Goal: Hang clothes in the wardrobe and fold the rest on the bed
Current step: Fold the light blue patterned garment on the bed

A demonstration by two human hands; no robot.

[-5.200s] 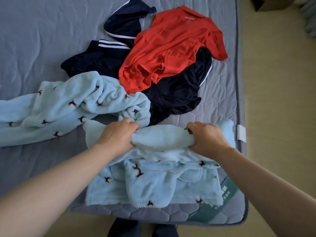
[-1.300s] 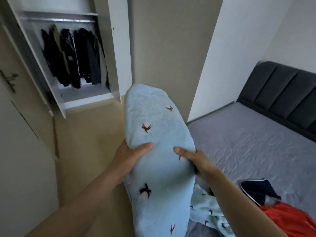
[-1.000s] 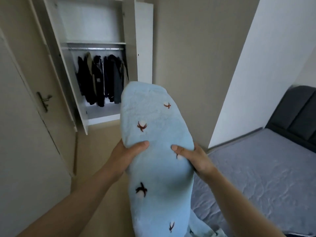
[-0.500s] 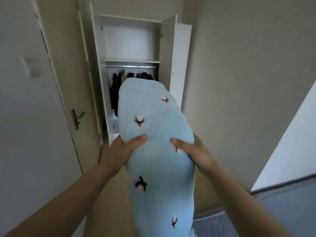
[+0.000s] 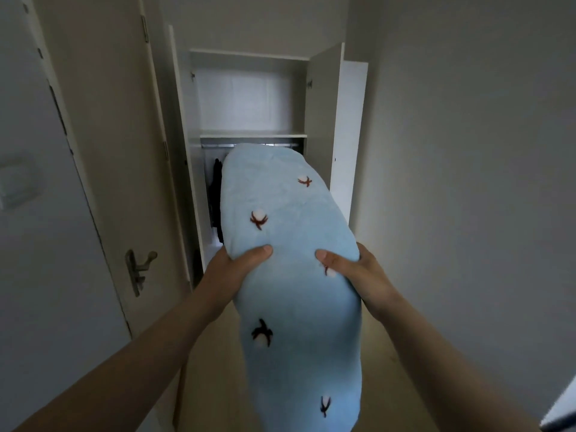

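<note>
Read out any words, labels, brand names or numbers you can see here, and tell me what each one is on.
None: no readable text shows in this view.
The light blue fleece garment, held by the left hand and the right hand, bears only small plant-like motifs, no letters.
The open wardrobe, the door handle and the blurred wall plate show no markings.

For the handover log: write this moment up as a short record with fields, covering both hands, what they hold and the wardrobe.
held item: light blue fleece garment, bundled, small cotton-boll motifs
left hand: grips the garment's left edge, thumb on top
right hand: grips its right edge, thumb on top
wardrobe: straight ahead, both doors open
rail: under the shelf, partly hidden by the garment
dark clothes: hanging at the rail's left end
door handle: left of the wardrobe
</note>
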